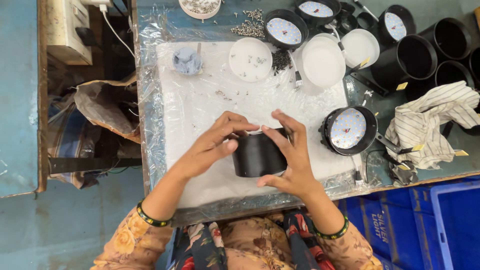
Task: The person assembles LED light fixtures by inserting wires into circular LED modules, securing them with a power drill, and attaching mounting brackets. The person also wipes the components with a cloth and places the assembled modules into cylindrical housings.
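Black lamp housing (257,155) is gripped between both hands, just above the white mat (200,115). It is clasped by the left hand (212,145) over its top edge and by the right hand (290,155) around its side wall. It is judged light, rigid and smooth; holding by the wall seems safest.

I wear a top with big flowers, yellow-brown on my sleeves (132,245) and dark with red in the middle. My left hand (210,145) and my right hand (292,155) are bare. Each wrist has a green and black bangle (150,217).
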